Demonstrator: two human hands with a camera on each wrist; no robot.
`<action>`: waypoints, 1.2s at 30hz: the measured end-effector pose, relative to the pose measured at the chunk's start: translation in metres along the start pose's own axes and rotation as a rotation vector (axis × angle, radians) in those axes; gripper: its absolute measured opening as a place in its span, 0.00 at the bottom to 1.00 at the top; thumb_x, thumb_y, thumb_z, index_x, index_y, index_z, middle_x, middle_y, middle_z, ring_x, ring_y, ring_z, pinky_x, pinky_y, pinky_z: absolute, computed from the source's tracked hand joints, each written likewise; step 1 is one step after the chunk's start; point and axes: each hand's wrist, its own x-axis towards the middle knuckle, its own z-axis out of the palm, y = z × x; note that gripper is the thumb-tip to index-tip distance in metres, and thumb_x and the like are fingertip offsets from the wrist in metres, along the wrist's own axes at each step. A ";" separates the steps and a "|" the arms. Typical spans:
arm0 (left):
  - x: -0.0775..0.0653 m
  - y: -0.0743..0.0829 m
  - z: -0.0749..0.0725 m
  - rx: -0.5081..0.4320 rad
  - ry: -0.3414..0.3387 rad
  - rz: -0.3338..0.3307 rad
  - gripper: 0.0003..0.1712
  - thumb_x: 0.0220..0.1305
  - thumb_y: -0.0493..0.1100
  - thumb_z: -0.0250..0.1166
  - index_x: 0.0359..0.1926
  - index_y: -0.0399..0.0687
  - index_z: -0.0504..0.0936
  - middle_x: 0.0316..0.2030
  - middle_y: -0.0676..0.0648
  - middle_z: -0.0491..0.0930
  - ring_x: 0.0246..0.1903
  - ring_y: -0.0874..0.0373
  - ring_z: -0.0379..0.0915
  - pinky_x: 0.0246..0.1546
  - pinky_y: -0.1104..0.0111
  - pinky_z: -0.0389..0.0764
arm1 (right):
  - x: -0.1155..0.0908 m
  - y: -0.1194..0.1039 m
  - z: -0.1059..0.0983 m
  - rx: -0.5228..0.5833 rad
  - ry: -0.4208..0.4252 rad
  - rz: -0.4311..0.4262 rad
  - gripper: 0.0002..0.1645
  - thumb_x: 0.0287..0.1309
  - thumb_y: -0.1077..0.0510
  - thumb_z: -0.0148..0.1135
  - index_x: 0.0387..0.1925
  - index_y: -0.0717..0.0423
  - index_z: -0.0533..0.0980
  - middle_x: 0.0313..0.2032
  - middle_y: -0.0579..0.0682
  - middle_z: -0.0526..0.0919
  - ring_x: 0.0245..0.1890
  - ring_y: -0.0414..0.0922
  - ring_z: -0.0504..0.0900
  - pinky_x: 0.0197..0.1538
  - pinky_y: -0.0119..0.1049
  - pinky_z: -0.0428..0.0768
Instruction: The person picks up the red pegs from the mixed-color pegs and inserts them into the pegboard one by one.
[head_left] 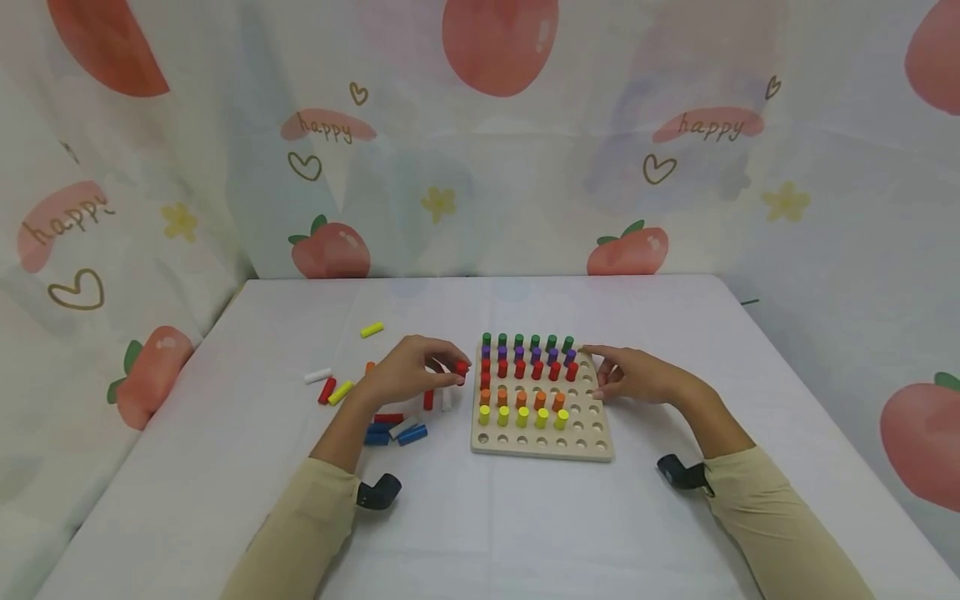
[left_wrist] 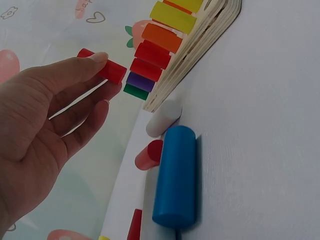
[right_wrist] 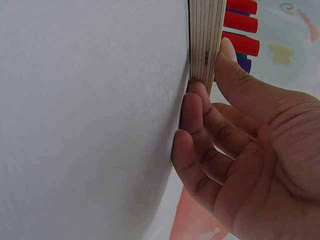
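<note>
My left hand pinches a red peg between thumb and fingers, just off the left edge of the wooden pegboard. In the left wrist view the peg is tilted and clear of the table. At the board's right edge, my right hand grips the side, its thumb on the top face and other fingers along the edge. Green pegs, purple pegs, red pegs, orange pegs and yellow pegs stand in rows in the board.
Loose pegs lie left of the board: blue pegs, a white peg, a red peg, a yellow peg and several others. A white cloth covers the table, with a printed curtain behind.
</note>
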 end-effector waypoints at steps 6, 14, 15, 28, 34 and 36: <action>0.005 0.002 0.004 -0.003 -0.007 0.009 0.16 0.66 0.41 0.74 0.53 0.45 0.87 0.42 0.55 0.86 0.44 0.60 0.81 0.48 0.67 0.83 | 0.000 -0.001 0.000 -0.003 -0.001 0.004 0.49 0.62 0.54 0.74 0.77 0.62 0.59 0.39 0.49 0.78 0.42 0.48 0.77 0.46 0.41 0.79; 0.011 0.005 0.008 0.005 -0.015 0.026 0.16 0.66 0.41 0.74 0.53 0.46 0.87 0.43 0.55 0.86 0.44 0.61 0.81 0.49 0.68 0.82 | 0.000 -0.001 0.001 0.016 -0.003 0.020 0.50 0.62 0.54 0.75 0.78 0.62 0.59 0.39 0.49 0.78 0.42 0.48 0.76 0.45 0.41 0.79; 0.012 0.006 0.009 0.009 -0.014 0.030 0.16 0.66 0.41 0.74 0.53 0.46 0.87 0.43 0.55 0.86 0.44 0.61 0.81 0.49 0.68 0.82 | 0.000 -0.001 0.001 0.014 -0.003 0.020 0.50 0.62 0.54 0.75 0.78 0.62 0.59 0.40 0.49 0.78 0.42 0.48 0.76 0.45 0.41 0.79; 0.020 0.014 0.015 0.016 -0.006 0.064 0.15 0.66 0.40 0.74 0.53 0.45 0.87 0.43 0.55 0.86 0.44 0.62 0.81 0.49 0.69 0.82 | 0.000 -0.001 0.000 0.004 0.003 0.014 0.50 0.62 0.54 0.74 0.77 0.61 0.59 0.40 0.49 0.78 0.42 0.48 0.77 0.46 0.41 0.79; 0.025 0.014 0.018 0.013 -0.003 0.074 0.15 0.66 0.40 0.74 0.53 0.46 0.87 0.43 0.55 0.86 0.44 0.62 0.81 0.49 0.69 0.82 | -0.001 -0.001 0.001 -0.006 0.004 0.016 0.49 0.62 0.54 0.74 0.78 0.61 0.59 0.40 0.49 0.78 0.43 0.48 0.76 0.46 0.41 0.79; 0.027 0.015 0.019 0.008 -0.001 0.073 0.15 0.65 0.41 0.74 0.52 0.47 0.88 0.43 0.55 0.86 0.44 0.62 0.81 0.49 0.70 0.82 | -0.001 -0.001 0.000 -0.008 0.005 0.013 0.49 0.62 0.54 0.74 0.78 0.60 0.60 0.40 0.48 0.78 0.43 0.48 0.76 0.47 0.41 0.79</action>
